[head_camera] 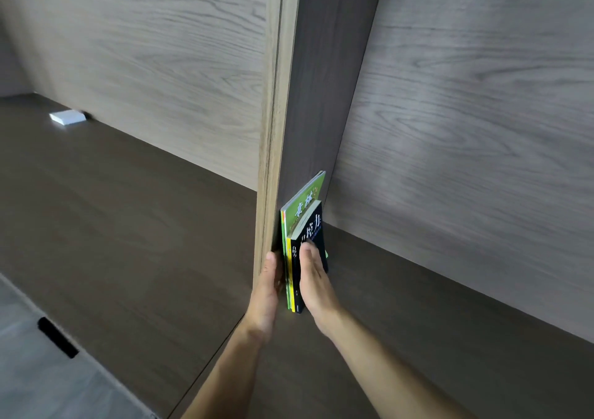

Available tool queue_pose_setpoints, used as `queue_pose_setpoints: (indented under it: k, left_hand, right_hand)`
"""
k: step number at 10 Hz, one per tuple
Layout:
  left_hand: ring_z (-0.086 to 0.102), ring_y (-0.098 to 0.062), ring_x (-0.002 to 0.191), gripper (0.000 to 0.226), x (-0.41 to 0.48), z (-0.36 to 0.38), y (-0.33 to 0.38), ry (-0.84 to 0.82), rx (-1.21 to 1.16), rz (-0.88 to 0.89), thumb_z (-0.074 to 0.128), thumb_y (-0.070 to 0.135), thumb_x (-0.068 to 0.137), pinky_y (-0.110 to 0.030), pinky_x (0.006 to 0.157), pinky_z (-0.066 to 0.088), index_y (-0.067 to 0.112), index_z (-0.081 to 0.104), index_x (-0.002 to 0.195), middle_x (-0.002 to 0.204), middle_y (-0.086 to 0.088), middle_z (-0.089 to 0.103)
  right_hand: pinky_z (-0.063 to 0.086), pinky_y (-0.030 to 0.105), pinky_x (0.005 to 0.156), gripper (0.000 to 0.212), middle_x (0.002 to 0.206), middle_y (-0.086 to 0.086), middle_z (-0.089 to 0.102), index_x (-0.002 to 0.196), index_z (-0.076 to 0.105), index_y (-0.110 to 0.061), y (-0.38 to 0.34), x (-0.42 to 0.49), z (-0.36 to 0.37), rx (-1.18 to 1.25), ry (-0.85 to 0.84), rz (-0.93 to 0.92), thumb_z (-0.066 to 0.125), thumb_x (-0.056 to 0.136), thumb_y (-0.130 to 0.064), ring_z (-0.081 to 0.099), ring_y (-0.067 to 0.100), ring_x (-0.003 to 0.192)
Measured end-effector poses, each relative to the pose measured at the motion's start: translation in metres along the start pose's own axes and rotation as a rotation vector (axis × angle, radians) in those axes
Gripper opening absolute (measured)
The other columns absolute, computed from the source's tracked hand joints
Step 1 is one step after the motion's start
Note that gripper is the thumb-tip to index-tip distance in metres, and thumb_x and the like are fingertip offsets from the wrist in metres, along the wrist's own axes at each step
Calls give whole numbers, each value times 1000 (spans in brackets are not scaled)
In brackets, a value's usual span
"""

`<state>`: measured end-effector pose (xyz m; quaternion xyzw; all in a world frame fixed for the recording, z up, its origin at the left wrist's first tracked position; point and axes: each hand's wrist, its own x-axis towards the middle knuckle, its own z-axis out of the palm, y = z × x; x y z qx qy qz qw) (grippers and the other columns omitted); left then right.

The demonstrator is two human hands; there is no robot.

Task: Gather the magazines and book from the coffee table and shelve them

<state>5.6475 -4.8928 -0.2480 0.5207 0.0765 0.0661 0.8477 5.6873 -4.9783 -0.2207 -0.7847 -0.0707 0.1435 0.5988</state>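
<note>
**Book and magazines upright against the shelf divider**

Where the hands and the book overlapped them, the magazines [303, 205] showed only a green cover with pale lettering, a thin green spine and a sliver of orange edge; how many there were could not be told. The black book's [313, 226] lower cover lay hidden under the right hand [316, 285], and both forearms ran off the bottom edge.

The right hand lay flat and open, fingers together, palm pressed on the book's cover. The left hand [265, 299] stood on edge, fingers straight, against the divider's [318, 97] front edge just left of the spines, gripping nothing.

The stack stood upright on the dark shelf [418, 338], leaning on the divider's right face. Grey wood-grain panels formed the back. A small white block [68, 117] lay far left.
</note>
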Motion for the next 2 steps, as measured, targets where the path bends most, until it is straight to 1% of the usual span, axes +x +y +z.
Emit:
queue_pose_setpoints:
  k: [1, 2]
  left_hand:
    - [61, -5, 124, 51, -20, 9, 13, 100, 63, 14, 23, 45, 104, -18, 100, 47, 23, 60, 132, 134, 7, 67]
    - [56, -13, 127, 53, -39, 16, 20, 194, 40, -1, 26, 46, 104, -29, 110, 40, 16, 50, 141, 143, 0, 57]
  right_hand:
    - [27, 36, 122, 73, 157, -16, 40, 153, 36, -36, -9, -16, -14, 30, -29, 51, 24, 92, -73, 37, 7, 142]
    - [34, 49, 120, 82, 156, -9, 46, 147, 43, -37, -6, -27, -36, 28, -80, 34, 25, 81, -82, 43, 15, 144]
